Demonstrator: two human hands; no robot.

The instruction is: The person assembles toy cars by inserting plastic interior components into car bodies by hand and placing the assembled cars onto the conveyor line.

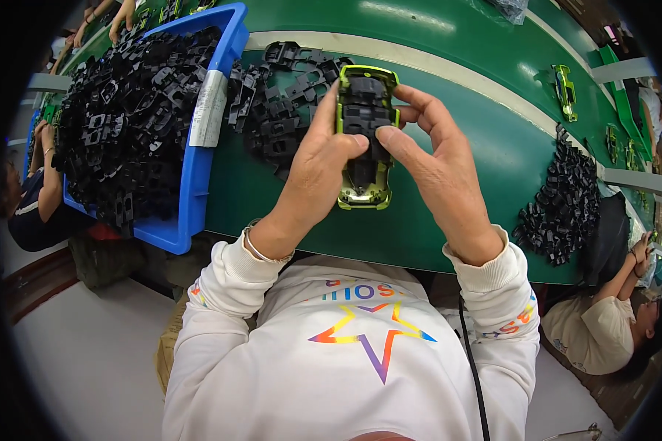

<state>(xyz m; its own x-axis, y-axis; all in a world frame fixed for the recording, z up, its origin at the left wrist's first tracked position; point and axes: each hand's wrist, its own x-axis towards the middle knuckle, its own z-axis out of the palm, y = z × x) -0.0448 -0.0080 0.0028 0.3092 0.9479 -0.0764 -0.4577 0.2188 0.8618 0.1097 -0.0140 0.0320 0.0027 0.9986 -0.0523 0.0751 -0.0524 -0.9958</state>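
A lime-green toy car body shell (pixel 368 199) is held lengthwise over the green table, its hollow side up. Inside it lies a black moulded plastic interior piece (pixel 365 114). My left hand (pixel 307 176) grips the shell's left side, fingers partly hidden behind it, thumb resting on the black piece. On the opposite side my right hand (pixel 449 173) is closed on the shell, its thumb pressing the black piece near the middle. Just left of the shell, loose black plastic parts (pixel 276 132) lie spread on the table.
A blue bin (pixel 195 187) heaped with similar black parts stands at the left. Small black parts form a pile (pixel 563 198) at the table's right. Farther right, a green car shell (pixel 564 92) lies beyond the pale strip (pixel 449 67). Co-workers sit on both sides.
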